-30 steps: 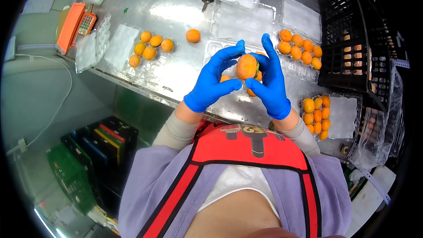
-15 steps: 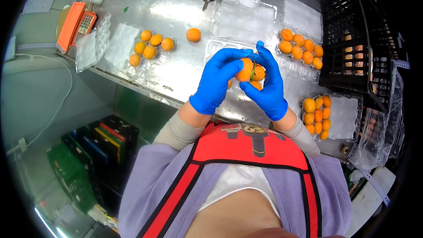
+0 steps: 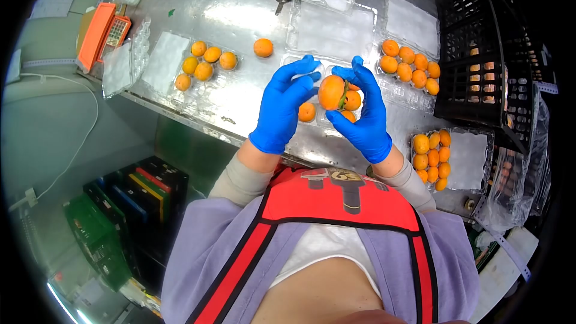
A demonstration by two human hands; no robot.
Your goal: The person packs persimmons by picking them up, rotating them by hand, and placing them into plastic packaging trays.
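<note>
My right hand, in a blue glove, is closed around a mandarin with a green stem or leaf at its side. My left hand, also blue-gloved, is open just left of that fruit, its fingers apart and bent towards it. Below and behind the held fruit lies a clear plastic punnet, mostly hidden by my hands. Another mandarin sits between my hands near the left thumb. More orange fruit shows by the right fingers; whether the hand touches it, I cannot tell.
A part-filled punnet of mandarins stands left, with a loose mandarin beside it. Filled punnets lie right, near a black crate. Lined clear punnets lie at the back. An orange case and calculator are far left.
My left hand has let go of the mandarin and moved left, its fingers spreading. The right hand has stayed in place with the fruit. The mandarin by my left thumb now shows more fully.
</note>
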